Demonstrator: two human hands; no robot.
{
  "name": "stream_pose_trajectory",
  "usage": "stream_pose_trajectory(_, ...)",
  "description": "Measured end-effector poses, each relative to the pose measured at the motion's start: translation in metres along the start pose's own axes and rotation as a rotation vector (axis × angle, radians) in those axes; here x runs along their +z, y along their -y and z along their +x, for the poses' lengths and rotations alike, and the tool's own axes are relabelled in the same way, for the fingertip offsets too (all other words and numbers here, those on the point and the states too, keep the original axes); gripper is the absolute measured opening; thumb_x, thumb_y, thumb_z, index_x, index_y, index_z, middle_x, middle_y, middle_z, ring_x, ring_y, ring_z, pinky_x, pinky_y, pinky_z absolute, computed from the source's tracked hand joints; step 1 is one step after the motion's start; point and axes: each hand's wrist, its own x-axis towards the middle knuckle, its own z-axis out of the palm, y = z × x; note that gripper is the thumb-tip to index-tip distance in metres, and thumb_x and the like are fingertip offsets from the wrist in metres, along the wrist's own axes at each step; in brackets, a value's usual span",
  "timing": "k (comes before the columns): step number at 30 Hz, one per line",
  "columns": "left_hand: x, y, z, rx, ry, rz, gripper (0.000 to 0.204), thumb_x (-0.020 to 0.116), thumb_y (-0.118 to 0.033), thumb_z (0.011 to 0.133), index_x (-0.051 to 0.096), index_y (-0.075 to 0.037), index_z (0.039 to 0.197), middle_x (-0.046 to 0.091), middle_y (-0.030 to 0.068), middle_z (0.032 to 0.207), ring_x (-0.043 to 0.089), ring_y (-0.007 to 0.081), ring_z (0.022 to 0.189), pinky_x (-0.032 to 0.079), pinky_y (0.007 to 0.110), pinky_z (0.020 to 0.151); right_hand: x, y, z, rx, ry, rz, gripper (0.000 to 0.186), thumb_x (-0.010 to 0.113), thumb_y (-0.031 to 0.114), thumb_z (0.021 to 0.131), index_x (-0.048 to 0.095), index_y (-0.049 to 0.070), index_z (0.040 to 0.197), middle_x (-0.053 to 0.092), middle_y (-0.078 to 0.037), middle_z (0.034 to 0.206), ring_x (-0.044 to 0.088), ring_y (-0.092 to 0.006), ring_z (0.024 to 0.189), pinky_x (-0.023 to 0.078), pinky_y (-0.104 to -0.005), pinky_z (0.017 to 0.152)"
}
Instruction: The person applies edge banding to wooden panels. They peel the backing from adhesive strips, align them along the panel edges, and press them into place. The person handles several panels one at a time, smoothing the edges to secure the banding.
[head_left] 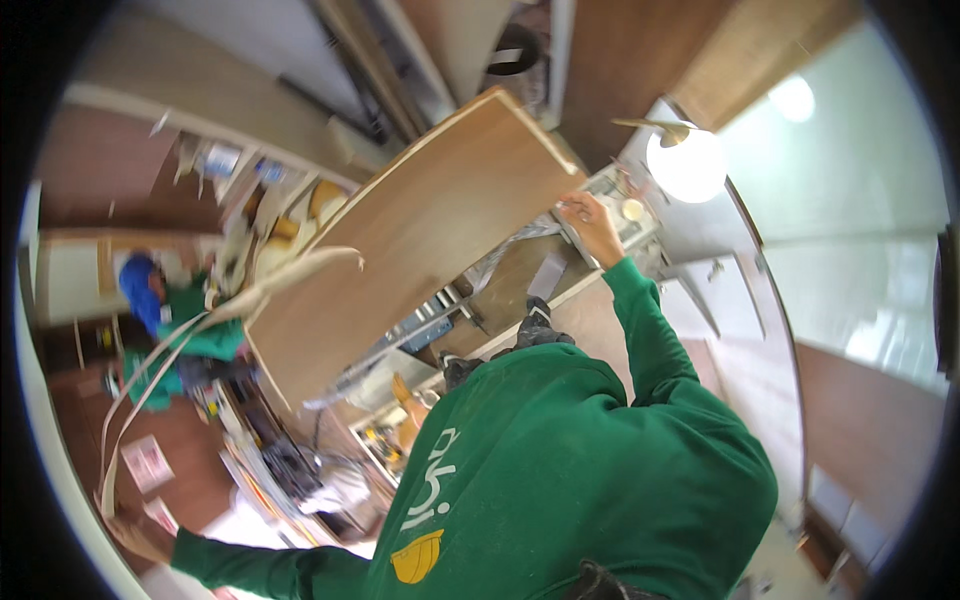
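A large brown wooden panel (430, 225) lies slantwise across the middle, with pale edges. My right hand (592, 226) is at its right end, close to the near corner. Those fingers are curled together; what they pinch, if anything, is too small to make out. At the far lower left, my left hand (140, 535) is closed on a long pale edging strip (110, 440), though motion blurs the fingers. From that hand the strip loops upward, and its wider free part reaches over the panel's left side.
Left of the panel, a person in green with blue headwear (145, 290) is near a cluttered bench (290, 470). A round glowing lamp (688, 165) hangs at the upper right. Beneath the panel are a blue tool (425, 333) and a tray of small items (385, 445).
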Motion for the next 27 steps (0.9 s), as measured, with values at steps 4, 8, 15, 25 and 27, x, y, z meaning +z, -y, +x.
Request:
stream_pose_trajectory(4,-0.11,0.078,-0.03,-0.008,-0.044,0.356,0.043,0.054,-0.012,0.096,0.056,0.003,0.137,0.058,0.0152,0.138,0.058,0.0264,0.122,0.046,0.037,0.104,0.062,-0.011,0.014,0.039,0.096,0.16,0.033,0.069,0.023,0.095,0.065,0.003,0.122,0.07,-0.007,0.111,0.064,-0.0155,0.098,0.052,-0.0315,0.085)
stream_pose_trajectory(8,-0.264,0.172,-0.101,-0.195,-0.193,0.254,0.052,0.057,0.006,0.092,0.046,0.002,0.143,0.059,0.0135,0.123,0.059,0.0189,0.104,0.05,0.029,0.092,0.097,0.015,0.003,0.167,0.274,0.13,0.031,0.069,0.023,0.096,0.065,0.006,0.121,0.066,-0.001,0.106,0.061,-0.0113,0.093,0.049,-0.026,0.079)
stream_pose_trajectory(15,-0.398,0.208,-0.266,-0.269,-0.499,0.544,0.024,0.061,-0.014,0.1,0.063,-0.001,0.12,0.058,0.0034,0.092,0.054,0.0109,0.082,0.046,0.023,0.069,0.188,0.057,0.024,0.071,0.544,0.041,0.029,0.068,0.019,0.096,0.065,0.003,0.119,0.064,0.0,0.1,0.059,-0.0085,0.088,0.046,-0.0207,0.076)
stream_pose_trajectory(25,-0.306,0.337,-0.434,-0.825,-0.931,0.393,0.042,0.069,-0.009,0.093,0.059,-0.001,0.134,0.063,0.003,0.09,0.059,0.0116,0.075,0.045,0.025,0.061,0.499,0.188,-0.065,-0.642,0.877,-0.212,0.023,0.072,0.016,0.089,0.072,0.003,0.107,0.071,-0.012,0.101,0.068,-0.0239,0.093,0.053,-0.0347,0.083)
stream_pose_trajectory(27,-0.251,0.349,-0.449,-0.955,-0.954,0.442,0.044,0.073,-0.007,0.09,0.062,-0.004,0.133,0.055,-0.0016,0.081,0.051,0.0077,0.069,0.043,0.023,0.059,0.561,0.212,-0.103,-0.845,1.014,-0.368,0.024,0.072,0.02,0.087,0.073,0.006,0.106,0.07,-0.014,0.101,0.067,-0.0322,0.094,0.053,-0.0405,0.083)
